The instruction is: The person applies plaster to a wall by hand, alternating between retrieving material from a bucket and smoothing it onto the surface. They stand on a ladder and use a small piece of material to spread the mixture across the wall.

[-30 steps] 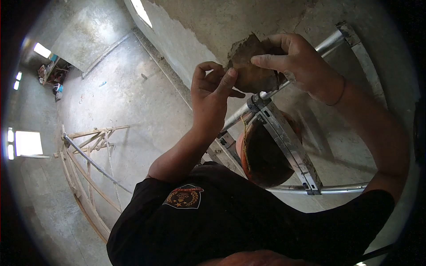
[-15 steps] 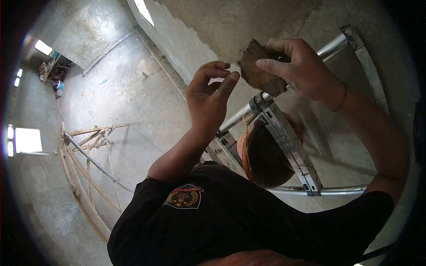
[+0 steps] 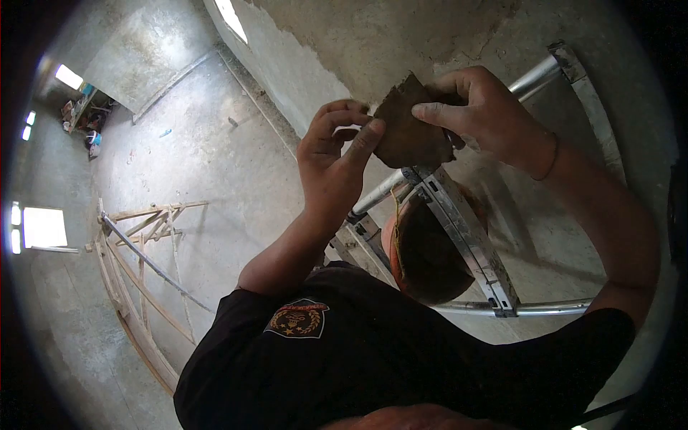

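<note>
High above the grey concrete floor point(image 3: 208, 165), close to the rough plastered wall point(image 3: 373, 36), the person held a flat brown sheet point(image 3: 410, 136) between both hands. The left hand point(image 3: 333, 161) pinched its left edge, thumb pressed against the bent fingers. The right hand point(image 3: 480, 118) was closed on the upper right part, with the thumb lying across the face. It seemed that the sheet was gripped from two opposite sides so that it stayed spread and did not fold or slip down. It hung in the air at chest height, just above the silver metal scaffold frame point(image 3: 466, 244) and near the wall, but whether it touched the wall could not be told. Under the frame sat a round orange-brown bucket point(image 3: 430, 258), partly hidden by the rails. The room for moving was narrow, with the wall in front, the rails directly below the wrists and the open drop on the left side. Far down on the floor lay a wooden lath frame point(image 3: 140, 265), well apart from the hands.
</note>
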A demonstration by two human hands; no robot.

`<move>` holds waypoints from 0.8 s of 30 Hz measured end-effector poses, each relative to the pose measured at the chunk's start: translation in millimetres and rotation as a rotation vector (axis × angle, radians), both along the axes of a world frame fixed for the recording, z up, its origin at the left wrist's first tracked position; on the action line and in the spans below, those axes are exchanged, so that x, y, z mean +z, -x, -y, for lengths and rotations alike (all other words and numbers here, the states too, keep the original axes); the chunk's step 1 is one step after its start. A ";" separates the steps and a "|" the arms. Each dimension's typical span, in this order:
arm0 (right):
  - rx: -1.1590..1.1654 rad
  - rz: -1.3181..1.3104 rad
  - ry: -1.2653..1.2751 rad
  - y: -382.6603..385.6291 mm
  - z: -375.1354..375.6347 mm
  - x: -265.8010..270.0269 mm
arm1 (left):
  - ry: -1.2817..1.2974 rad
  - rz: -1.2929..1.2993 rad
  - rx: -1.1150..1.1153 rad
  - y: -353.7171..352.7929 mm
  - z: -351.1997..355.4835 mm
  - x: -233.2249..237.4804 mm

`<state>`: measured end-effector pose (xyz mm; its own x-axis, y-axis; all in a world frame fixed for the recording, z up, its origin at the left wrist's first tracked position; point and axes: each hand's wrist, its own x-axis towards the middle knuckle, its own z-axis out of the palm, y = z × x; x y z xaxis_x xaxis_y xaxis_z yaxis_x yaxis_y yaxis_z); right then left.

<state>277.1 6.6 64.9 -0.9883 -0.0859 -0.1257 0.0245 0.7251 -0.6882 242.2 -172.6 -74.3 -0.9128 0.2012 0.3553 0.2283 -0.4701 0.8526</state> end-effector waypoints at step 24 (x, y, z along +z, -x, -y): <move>0.040 -0.107 -0.063 16.1 -12.4 -2.6 | -0.199 0.514 -0.564 -13.3 -2.1 -0.8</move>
<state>261.1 19.0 62.3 -0.9923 -0.1206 -0.0265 -0.0761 0.7660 -0.6383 255.5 -170.5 -75.1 -0.7514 0.6598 -0.0056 -0.4900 -0.5524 0.6744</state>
